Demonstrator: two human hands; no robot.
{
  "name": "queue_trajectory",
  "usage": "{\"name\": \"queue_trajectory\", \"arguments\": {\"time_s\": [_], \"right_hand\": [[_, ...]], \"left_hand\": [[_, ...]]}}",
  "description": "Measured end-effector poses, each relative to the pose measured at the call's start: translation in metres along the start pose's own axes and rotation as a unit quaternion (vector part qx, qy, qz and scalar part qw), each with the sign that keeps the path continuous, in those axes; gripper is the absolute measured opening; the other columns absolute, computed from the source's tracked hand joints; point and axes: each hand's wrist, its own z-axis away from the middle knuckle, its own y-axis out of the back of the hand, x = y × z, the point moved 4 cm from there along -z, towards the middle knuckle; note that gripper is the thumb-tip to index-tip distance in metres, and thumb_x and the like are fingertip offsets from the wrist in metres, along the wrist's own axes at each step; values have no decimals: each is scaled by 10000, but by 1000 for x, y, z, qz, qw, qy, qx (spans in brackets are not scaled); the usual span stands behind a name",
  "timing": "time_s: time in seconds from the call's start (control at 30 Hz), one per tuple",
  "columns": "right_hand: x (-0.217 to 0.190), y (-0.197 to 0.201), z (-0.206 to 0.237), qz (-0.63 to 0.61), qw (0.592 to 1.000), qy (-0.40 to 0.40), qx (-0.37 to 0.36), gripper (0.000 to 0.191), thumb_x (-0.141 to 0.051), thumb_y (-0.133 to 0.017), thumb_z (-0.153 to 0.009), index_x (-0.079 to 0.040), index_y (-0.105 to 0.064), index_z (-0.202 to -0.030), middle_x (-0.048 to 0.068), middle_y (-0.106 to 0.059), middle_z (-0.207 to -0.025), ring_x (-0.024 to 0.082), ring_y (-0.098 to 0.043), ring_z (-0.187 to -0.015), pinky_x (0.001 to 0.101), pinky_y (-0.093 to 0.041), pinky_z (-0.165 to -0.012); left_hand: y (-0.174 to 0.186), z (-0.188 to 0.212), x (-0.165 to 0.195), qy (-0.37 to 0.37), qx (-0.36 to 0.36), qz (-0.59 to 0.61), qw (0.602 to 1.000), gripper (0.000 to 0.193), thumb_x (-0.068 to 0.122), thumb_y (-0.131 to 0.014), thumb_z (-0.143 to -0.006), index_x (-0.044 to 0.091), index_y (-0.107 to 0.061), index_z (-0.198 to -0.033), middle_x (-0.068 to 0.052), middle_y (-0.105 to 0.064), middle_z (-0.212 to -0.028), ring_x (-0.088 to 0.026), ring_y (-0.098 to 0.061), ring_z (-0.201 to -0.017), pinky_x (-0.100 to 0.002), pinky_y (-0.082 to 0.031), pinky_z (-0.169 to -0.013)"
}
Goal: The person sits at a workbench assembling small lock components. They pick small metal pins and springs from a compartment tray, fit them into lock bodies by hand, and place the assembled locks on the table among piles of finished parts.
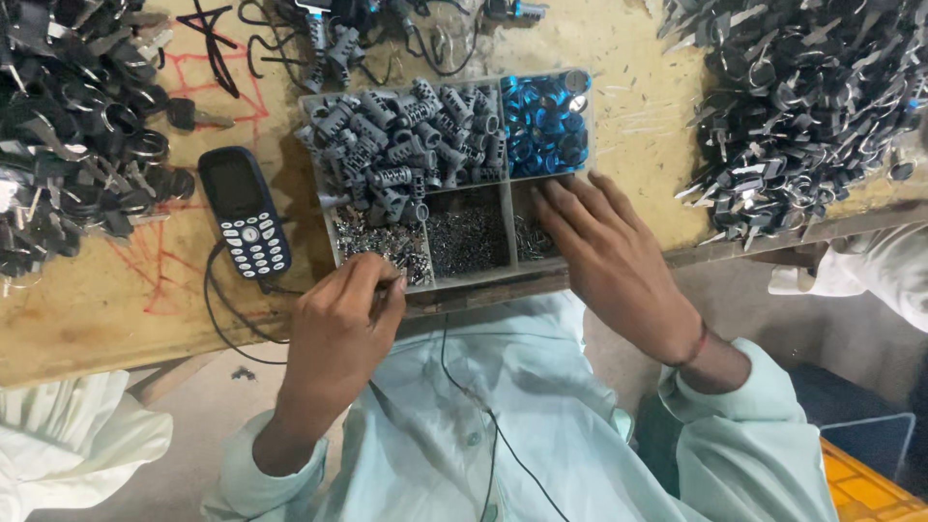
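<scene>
A clear plastic tray [515, 276] with several compartments sits at the near edge of a wooden workbench. It holds grey cylinder parts [401, 140], blue rings [544, 121], and small metal bits in the front compartments. My right hand [604, 256] lies flat, its fingers spread over the front right compartment. Curled at the tray's front left corner, my left hand [340, 329] pinches something small that I cannot make out.
A dark keypad phone [244, 213] with a black cable lies left of the tray. Heaps of keys lie at the far left [68, 126] and far right [802, 106]. Another person's pale sleeve [875, 266] shows at the right, a yellow crate [870, 488] below.
</scene>
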Motion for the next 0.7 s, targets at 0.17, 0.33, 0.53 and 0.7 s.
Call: {"name": "queue_trajectory", "arguments": {"time_s": [0.17,0.33,0.53,0.7], "right_hand": [[-3,-12,3,43,998,-32,-44,500,-3,-599,-775,72,-611,-1269,210,-577,-1322,340,-527,-1296,532,-285,-1201],[0,-8,7,13,997,-40,-65,587,28,-562,-754,79,-578,-1338,185,-563,-1321,311,-516,-1296,542,-270,-1222],[-8,-12,5,19,994,-38,-97,576,27,-562,-756,52,-568,-1332,189,-560,-1308,335,-510,-1259,546,-243,-1213],[-18,-7,-10,27,999,-33,-21,566,10,-581,-774,83,-592,-1335,216,-546,-1340,335,-501,-1314,533,-267,-1195]], "left_hand": [[-1,0,-2,5,0,25,1000,187,47,-769,-874,47,-583,-897,-82,-660,-826,-239,-695,-715,-380,-531,-639],[0,1,-6,10,9,53,999,211,44,-787,-852,46,-578,-885,-75,-682,-863,-229,-697,-715,-358,-540,-628],[2,0,-9,77,-6,61,995,235,74,-792,-842,42,-669,-1040,-54,-732,-876,-207,-731,-713,-338,-558,-626],[7,0,2,-20,25,50,998,186,31,-754,-871,40,-720,-1053,-103,-738,-992,-273,-734,-839,-352,-571,-713]]}}
